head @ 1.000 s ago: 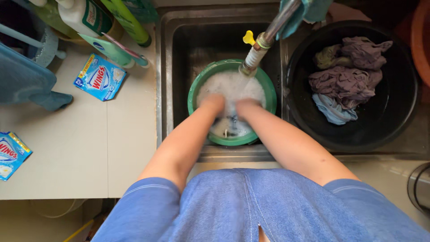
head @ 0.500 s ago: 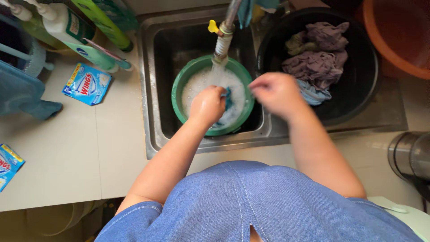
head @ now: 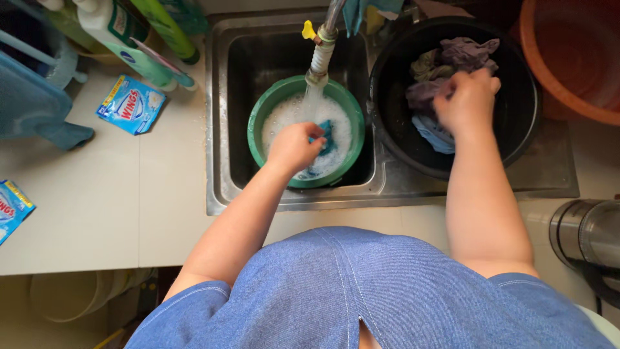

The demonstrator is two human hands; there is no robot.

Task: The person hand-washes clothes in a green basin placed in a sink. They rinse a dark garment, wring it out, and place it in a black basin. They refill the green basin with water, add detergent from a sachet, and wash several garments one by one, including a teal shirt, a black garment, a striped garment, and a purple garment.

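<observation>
Desk [head: 97,213], nine o'clock side: two blue detergent sachets, one [head: 131,103] near the bottles [head: 123,32] at eleven o'clock, one [head: 11,208] cut off by the frame edge. A blue object at the far left is only partly in view; I cannot identify it.

Steel sink [head: 223,129], centre: a green basin [head: 258,123] of sudsy water sits under the running tap [head: 320,52]. My left hand [head: 294,147] is in it, grip closed on a blue cloth [head: 326,137] at the basin's middle. Most of that cloth is under foam, so its extent cannot be judged.

Two o'clock: a black tub [head: 516,77] holds a heap of purple and grey laundry [head: 452,61], with a pale blue piece at its near side. My right hand [head: 466,100] is down on the heap, fingers curled into the purple fabric; whether the grip is fully clamped I cannot tell, as the knuckles hide the fingertips.

Judgement: pinch one garment only and lift it free of the heap so nothing trails, while the left keeps the blue cloth submerged and away from the stream to limit splashing.

An orange vessel [head: 568,58] at one o'clock and a metal cylinder [head: 584,232] at four o'clock are both cropped.
</observation>
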